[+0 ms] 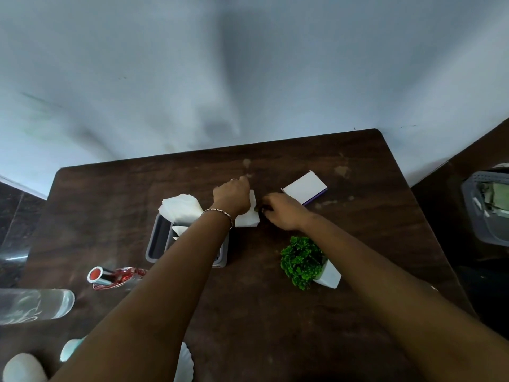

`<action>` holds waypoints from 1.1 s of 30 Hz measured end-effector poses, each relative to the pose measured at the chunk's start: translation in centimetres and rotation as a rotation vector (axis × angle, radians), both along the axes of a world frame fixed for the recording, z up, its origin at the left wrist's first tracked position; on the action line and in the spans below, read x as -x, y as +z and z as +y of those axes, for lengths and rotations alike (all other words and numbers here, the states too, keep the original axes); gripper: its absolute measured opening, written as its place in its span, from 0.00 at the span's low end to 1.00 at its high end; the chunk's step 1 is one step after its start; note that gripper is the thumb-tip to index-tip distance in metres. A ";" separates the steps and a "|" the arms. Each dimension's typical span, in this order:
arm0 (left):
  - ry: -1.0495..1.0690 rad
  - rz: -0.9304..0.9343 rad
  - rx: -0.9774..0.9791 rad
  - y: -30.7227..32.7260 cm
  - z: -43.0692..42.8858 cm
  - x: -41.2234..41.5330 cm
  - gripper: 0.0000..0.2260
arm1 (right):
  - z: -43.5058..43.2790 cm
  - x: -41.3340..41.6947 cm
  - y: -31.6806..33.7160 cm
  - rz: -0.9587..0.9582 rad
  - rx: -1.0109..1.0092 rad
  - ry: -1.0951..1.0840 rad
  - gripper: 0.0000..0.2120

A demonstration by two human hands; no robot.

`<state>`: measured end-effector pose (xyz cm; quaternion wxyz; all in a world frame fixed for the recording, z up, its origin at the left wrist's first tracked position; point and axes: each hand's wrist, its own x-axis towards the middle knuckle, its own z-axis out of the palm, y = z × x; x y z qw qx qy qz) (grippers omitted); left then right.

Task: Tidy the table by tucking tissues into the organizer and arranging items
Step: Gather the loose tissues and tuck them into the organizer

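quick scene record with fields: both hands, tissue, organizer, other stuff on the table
left hand: over the loose tissue, fingers hidden
right hand: fingertips at the loose tissue's right edge, grip unclear
organizer: grey, on the table, left of the loose tissue
tucked tissues: sticking out of the organizer
white box: beyond the right hand
potted plant: beside the right forearm
red bottle: lying on its side

Left hand (232, 193) gripping tissue (248, 217), right hand (281, 213) beside
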<state>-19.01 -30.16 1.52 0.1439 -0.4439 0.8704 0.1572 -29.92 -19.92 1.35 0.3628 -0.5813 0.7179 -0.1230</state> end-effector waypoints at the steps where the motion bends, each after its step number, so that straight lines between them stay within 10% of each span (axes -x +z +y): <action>1: 0.016 0.003 -0.029 0.1 0.1 0.0 0.16 | 0.0 0.0 0.1 -0.011 -0.007 -0.010 0.14; 14: 0.187 0.353 -0.350 6.6 1.1 -1.7 0.17 | 2.1 -0.4 4.0 -0.183 0.169 -0.302 0.29; 21: 0.237 0.573 -0.463 11.0 4.1 -6.9 0.15 | 4.6 -3.3 8.1 -0.380 0.228 -0.248 0.10; 33: 0.589 0.790 -0.674 13.0 6.9 -18.3 0.11 | 4.4 -11.2 9.5 -0.449 0.311 -0.154 0.06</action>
